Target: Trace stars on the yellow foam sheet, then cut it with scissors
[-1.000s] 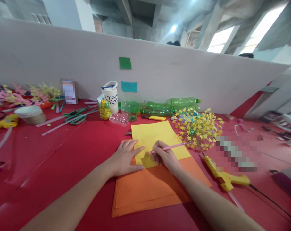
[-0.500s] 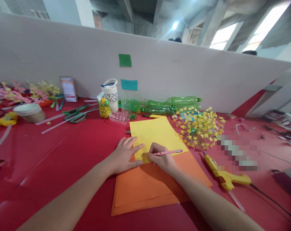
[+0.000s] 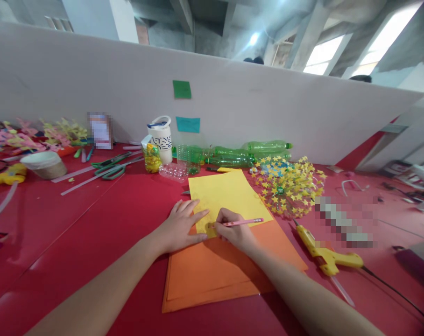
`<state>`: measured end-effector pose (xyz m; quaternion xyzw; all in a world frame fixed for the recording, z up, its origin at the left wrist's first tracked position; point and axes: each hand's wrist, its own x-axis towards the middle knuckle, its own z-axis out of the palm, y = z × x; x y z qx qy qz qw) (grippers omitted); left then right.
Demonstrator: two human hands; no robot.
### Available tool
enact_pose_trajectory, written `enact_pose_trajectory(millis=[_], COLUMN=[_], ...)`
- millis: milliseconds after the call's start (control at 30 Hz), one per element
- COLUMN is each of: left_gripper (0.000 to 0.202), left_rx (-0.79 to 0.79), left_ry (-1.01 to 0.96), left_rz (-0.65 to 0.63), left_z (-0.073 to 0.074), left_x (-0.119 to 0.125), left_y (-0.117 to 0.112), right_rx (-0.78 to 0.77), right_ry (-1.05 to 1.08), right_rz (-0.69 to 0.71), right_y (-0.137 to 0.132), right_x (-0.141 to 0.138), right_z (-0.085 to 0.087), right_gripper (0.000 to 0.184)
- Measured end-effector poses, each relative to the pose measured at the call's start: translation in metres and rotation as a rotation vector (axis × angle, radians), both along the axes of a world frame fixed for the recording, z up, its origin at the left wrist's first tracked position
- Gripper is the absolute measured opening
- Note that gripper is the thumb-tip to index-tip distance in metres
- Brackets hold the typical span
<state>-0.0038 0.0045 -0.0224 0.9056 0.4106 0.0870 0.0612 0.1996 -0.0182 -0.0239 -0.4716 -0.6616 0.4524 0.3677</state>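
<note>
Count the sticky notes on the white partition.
2. A green note is stuck high on the partition. A teal note sits just below it, slightly to the right, above the bottles. Clutter along the partition's foot could hide others.

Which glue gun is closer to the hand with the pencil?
The glue gun right of the orange paper, beside the right hand holding the pencil; the other gun lies far left.
</note>
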Motion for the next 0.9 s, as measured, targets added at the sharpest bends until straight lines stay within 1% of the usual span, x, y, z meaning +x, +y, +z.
enact_pose_trajectory(millis=[133,200,267,333,433,500,667,767,833,900], left_gripper=[0.067,0.067,0.067,0.066,0.065,0.063,0.058,0.059,0.06,0.06], left_rx=[-0.001,0.002,0.005,0.009,0.016,0.018,0.019,0.01,0.006,0.007], left_ry=[0.007,0.005,-0.001,-0.009,-0.037,-0.063,-0.083,-0.083,-0.075,-0.062], left_rz=[0.001,0.002,0.001,-0.001,0.002,0.005,-0.017,-0.014,-0.012,-0.013], left_z=[0.001,0.001,0.002,0.002,0.002,0.002,0.004,0.004,0.004,0.004], left_x=[0.0,0.0,-0.001,-0.002,-0.002,-0.002,-0.002,-0.002,-0.002,-0.002], left_y=[0.0,0.0,0.001,0.001,0.001,0.0,0.0,0.0,0.0,0.0], right_rx=[-0.065,-0.119,-0.137,-0.1,-0.027,-0.027,-0.072,-0.01,0.042,0.053], right_ry=[0.048,0.101,0.143,0.147,0.119,0.116,0.117,0.114,0.116,0.116], right_rz=[-0.016,-0.039,-0.051,-0.037,0.027,0.062,0.022,0.012,0.035,0.045], right_y=[0.001,0.002,0.002,0.001,0.0,-0.001,0.002,0.003,0.001,0.0], right_x=[0.001,0.003,0.006,0.01,0.012,0.011,0.006,0.007,0.007,0.007], right_z=[0.001,0.004,0.008,0.011,0.013,0.011,0.002,0.001,0.001,0.002], right_gripper=[0.006,0.006,0.006,0.006,0.004,0.005,0.007,0.005,0.008,0.01])
